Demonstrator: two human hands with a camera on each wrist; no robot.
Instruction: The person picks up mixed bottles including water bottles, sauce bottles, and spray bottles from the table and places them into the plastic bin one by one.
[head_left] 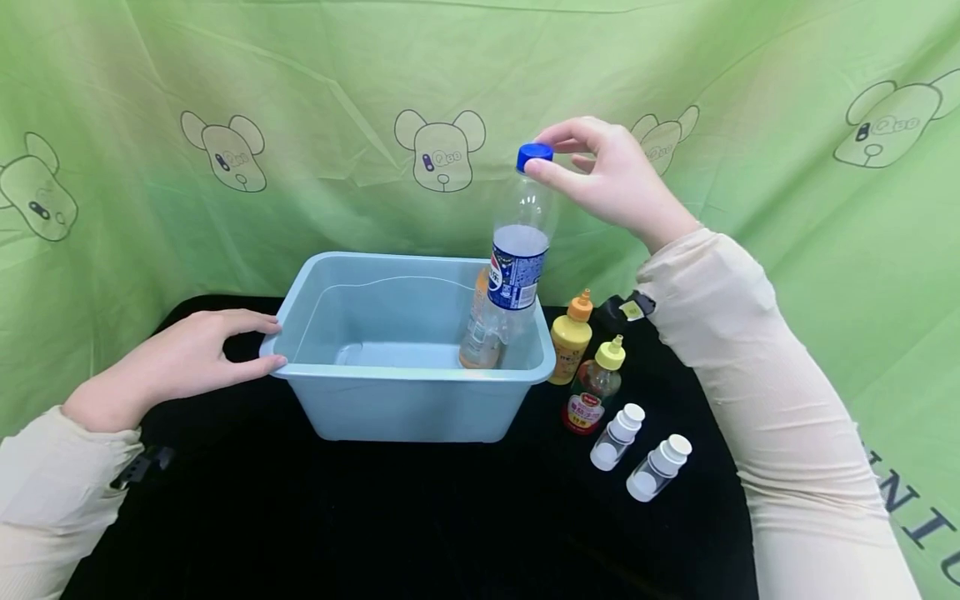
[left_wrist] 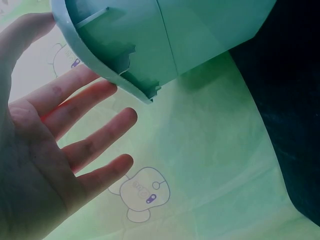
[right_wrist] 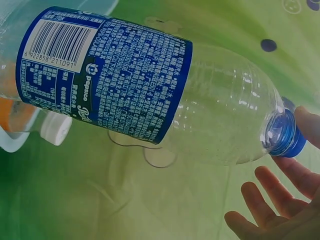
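My right hand [head_left: 611,179] pinches the blue cap of a clear Pepsi bottle [head_left: 517,267], holding it upright over the right end of a light blue tub [head_left: 405,408]. In the right wrist view, thumb and index finger grip the cap [right_wrist: 289,135] and the other fingers stand free; no drink shows inside the bottle. Behind it, partly hidden, another clear bottle with an orange tint [head_left: 478,337] leans in the tub's right end. My left hand [head_left: 187,350] touches the tub's left rim [left_wrist: 90,55] with thumb and fingertips, its fingers fairly straight and spread.
Right of the tub stand a yellow squeeze bottle [head_left: 568,337], a red-labelled sauce bottle with yellow cap [head_left: 588,400] and two small white-capped bottles [head_left: 617,437], [head_left: 658,468]. A black cloth [head_left: 450,517] covers the table. A green printed curtain [head_left: 315,150] hangs close behind.
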